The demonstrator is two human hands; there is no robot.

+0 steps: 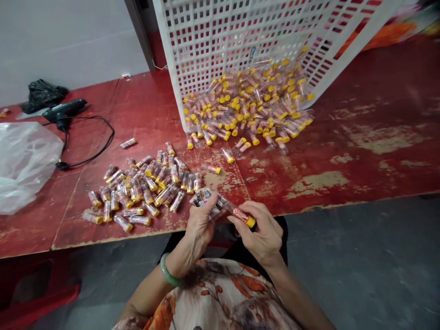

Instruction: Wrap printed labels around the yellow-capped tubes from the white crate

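My left hand (200,223) is closed around a small stack of printed labels (202,197), with the thumb pressed on top. A clear tube with a yellow cap and pink pieces inside (239,213) is pinched at its capped end by my right hand (264,233). The tube's other end reaches to my left thumb, close by the labels; whether they touch I cannot tell. To the left of my hands lies a heap of tubes with printed wraps and yellow caps (146,183). Further back, many unwrapped tubes (247,107) spill from a white plastic basket (173,59) tipped on its side.
Everything lies on a worn red table (371,160), its front edge close to me. A black heat gun (65,109) with a looped cord rests at the left, near a black bag (44,96) and a clear plastic bag (24,160). A red stool (51,293) stands below.
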